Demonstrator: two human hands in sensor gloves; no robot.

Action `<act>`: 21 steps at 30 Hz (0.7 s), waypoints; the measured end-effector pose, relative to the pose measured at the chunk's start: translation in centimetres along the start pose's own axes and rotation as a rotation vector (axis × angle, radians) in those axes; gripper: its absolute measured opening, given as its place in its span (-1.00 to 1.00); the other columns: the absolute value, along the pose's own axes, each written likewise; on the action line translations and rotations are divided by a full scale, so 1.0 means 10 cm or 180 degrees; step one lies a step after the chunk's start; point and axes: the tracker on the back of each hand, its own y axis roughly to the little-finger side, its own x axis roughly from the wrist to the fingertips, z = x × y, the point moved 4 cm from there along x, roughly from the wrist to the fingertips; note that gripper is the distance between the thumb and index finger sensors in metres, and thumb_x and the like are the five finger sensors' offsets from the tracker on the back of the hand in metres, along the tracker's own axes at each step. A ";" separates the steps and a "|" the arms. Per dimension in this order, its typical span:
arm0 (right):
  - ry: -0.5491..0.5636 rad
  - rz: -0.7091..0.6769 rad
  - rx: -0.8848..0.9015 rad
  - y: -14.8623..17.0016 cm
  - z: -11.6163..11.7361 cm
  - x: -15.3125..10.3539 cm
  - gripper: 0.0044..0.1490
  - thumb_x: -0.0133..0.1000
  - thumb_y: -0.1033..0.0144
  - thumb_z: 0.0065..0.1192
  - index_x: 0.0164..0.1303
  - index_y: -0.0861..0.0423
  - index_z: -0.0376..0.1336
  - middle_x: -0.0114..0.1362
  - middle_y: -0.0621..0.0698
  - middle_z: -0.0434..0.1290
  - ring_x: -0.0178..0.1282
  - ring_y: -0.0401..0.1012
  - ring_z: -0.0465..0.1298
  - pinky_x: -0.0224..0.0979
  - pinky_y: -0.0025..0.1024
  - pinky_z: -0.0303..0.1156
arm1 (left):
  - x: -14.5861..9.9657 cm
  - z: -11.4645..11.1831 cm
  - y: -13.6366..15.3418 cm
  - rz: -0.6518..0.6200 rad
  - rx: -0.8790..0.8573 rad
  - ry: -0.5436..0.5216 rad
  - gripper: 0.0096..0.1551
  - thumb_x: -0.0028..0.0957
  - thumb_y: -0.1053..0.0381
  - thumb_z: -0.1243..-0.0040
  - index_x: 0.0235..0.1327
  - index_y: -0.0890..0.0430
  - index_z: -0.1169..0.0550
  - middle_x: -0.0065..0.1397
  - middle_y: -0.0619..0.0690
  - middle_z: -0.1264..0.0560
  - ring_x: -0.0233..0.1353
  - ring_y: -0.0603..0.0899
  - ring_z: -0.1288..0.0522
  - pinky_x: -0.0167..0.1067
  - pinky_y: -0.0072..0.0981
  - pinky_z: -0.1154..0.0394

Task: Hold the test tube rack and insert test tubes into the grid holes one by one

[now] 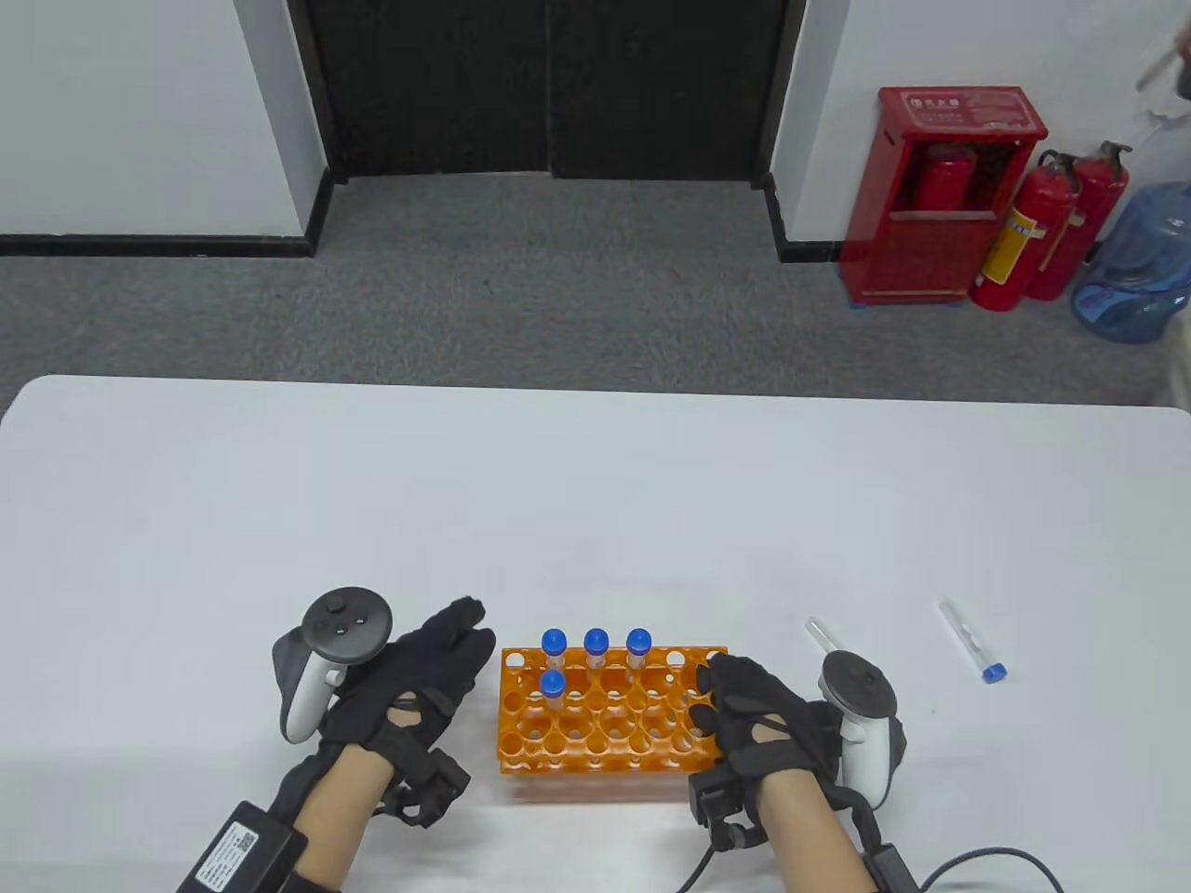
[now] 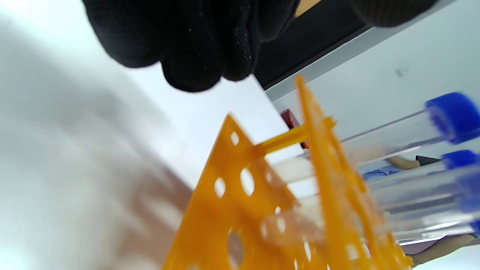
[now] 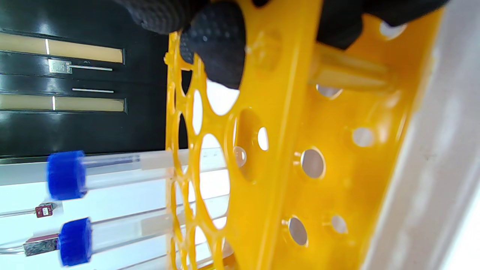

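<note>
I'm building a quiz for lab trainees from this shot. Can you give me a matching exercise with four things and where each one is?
Things:
1. orange plastic test tube rack
2. right hand
3. left hand
4. loose blue-capped clear test tube

Places:
A. lying on the white table, far right
B. gripping the rack's right end
C. open, beside the rack's left end
D. between the two hands, holding four tubes

Pairs: 1-D, 2-B, 3-C, 4-A

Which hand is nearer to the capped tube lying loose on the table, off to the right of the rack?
Right. The right hand grips the rack's right end, on the side toward the loose tube; the left hand is beyond the rack's far end.
</note>
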 end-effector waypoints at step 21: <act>-0.0029 0.0025 0.0091 0.03 0.05 0.01 -0.40 0.03 -0.04 0.02 0.11 0.07 0.36 -0.20 -0.09 0.65 -0.42 -0.14 0.60 -0.33 -0.12 0.52 | 0.13 -0.63 0.25 0.0215 -0.1088 0.1277 -0.54 -0.04 -0.38 -0.07 0.12 -0.36 -0.50 0.02 -0.46 -0.61 -0.22 -0.23 -0.77 -0.28 -0.64 -0.78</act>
